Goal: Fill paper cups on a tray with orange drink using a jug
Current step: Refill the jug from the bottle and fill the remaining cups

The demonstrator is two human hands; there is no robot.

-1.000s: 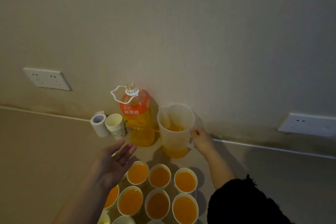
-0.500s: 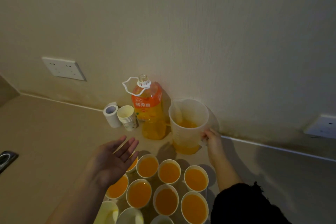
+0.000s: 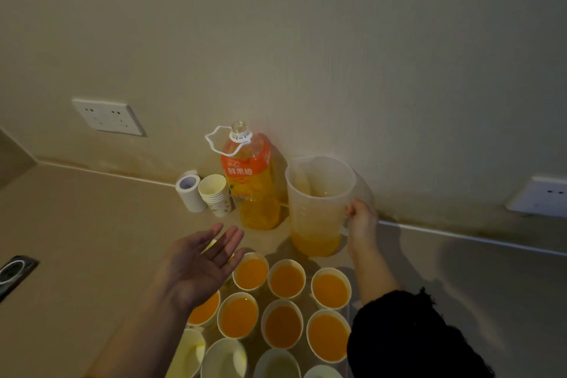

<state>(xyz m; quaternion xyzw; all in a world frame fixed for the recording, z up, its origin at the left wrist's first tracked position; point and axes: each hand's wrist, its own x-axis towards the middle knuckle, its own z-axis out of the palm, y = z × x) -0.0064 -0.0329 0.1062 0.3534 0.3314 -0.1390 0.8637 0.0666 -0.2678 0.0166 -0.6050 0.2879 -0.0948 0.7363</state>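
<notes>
Against the wall, on the counter (image 3: 92,224), the jug (image 3: 319,209) appears to rest upright just behind the cups, close beside the drink bottle (image 3: 251,181) on its left. Only a shallow layer of orange lies in its bottom. Filled cups (image 3: 287,281): two rows, well filled. Empty cups (image 3: 225,359): nearest row, at the lower edge of view; tray beneath them not made out. Right hand (image 3: 362,221): fingers curled round the jug's handle. Left hand (image 3: 202,264): palm up, fingers straight and a little apart, holding nothing, hovering above the left-hand cups. Judgement: the step in hand is to lift the jug and serve the empty row. With so little liquid it will need a steep tilt, so bring the spout low over one rim before tipping, and carry it level across the full cups to avoid drips. Paper cups are light; the free hand would do well to steady the target cup. A refill from the bottle looks likely soon.
</notes>
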